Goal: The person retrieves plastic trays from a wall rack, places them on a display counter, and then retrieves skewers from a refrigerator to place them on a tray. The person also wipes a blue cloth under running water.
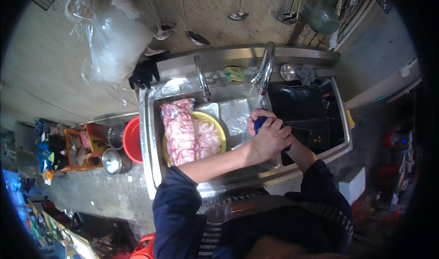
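Note:
My left hand (pixel 272 139) and my right hand (pixel 256 116) are close together above the divider of a steel double sink (pixel 150 146). Between them is a bunched dark blue cloth (pixel 259 123), mostly hidden by fingers. My left hand lies across the right one, its fingers curled over the cloth. A chrome faucet (pixel 270 58) stands just beyond, with water (pixel 259 101) running from its spout down toward my right hand. In the left basin a pack of raw ribs in clear plastic (pixel 180 132) leans over a yellow basin (pixel 222 135) of pale raw meat (pixel 209 139).
Dark trays (pixel 301 104) fill the right basin. A second faucet (pixel 201 77), a sponge (pixel 234 74) and a steel scourer (pixel 306 75) line the back ledge. Ladles (pixel 197 38) hang on the wall. A black glove (pixel 144 75) drapes the left corner, near a red bucket (pixel 132 140).

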